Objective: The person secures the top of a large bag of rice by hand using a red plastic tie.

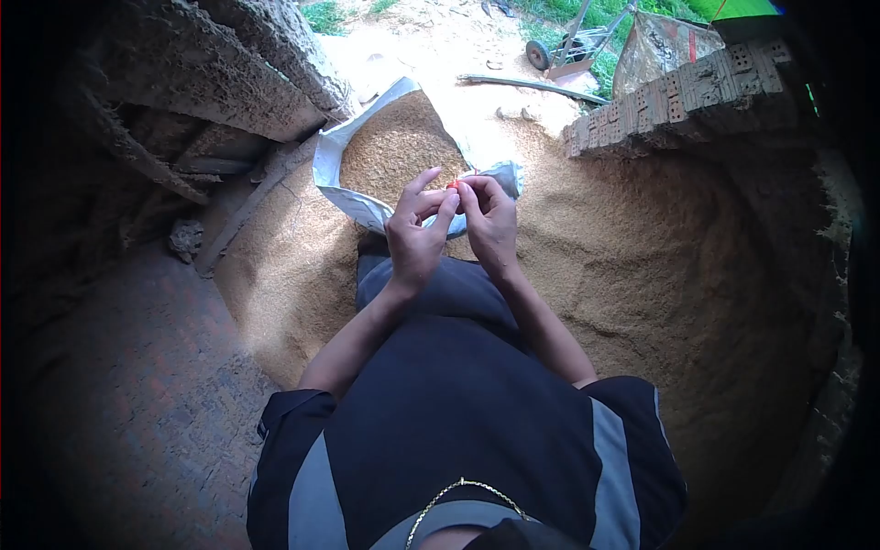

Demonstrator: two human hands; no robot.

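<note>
My left hand point(417, 229) and my right hand point(490, 220) meet in front of my chest, fingertips pinched together on a small red object point(453, 185). Its exact nature is too small to tell. Just beyond the hands lies an open white sack point(353, 197) filled with tan husk-like grain point(394, 147). I am in a dark shirt, looking down over my own body.
A broad heap of the same tan husk point(660, 266) spreads over the ground to the right. A brick wall point(683, 92) stands at the back right, a rough concrete slab point(211, 73) at the left. A wheeled cart point(573, 46) stands outside.
</note>
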